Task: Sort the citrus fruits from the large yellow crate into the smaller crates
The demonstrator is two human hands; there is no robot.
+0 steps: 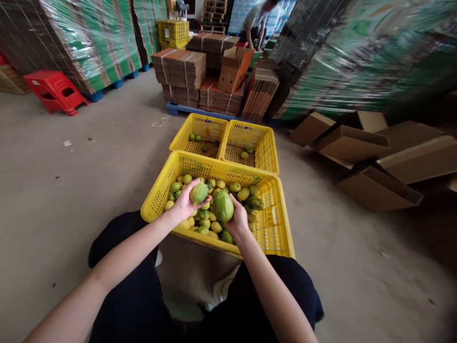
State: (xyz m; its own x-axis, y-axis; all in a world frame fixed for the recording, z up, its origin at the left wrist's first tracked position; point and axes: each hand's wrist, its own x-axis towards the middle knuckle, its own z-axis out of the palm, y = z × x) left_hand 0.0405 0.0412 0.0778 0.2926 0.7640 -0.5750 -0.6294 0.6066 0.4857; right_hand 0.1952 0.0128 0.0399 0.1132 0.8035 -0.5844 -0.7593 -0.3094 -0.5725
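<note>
Above a large yellow crate (276, 228), my left hand (185, 202) is closed around a green lemon (199, 193). My right hand (238, 216) grips a larger green lemon (223, 206) from its right side. The two fruits are close together but apart. Below them, many yellow and green lemons (215, 227) cover much of the crate's bottom, and some are hidden by my hands. The crate stands on the floor just in front of my knees.
Behind it are two yellow crates, the left one (178, 138) and the right one (273, 147), each with a few green fruits. Flattened cartons (183, 66) are stacked beyond. Open cardboard boxes (352, 143) lie right; a red stool (53, 90) stands left. A person (255, 24) bends over at the back.
</note>
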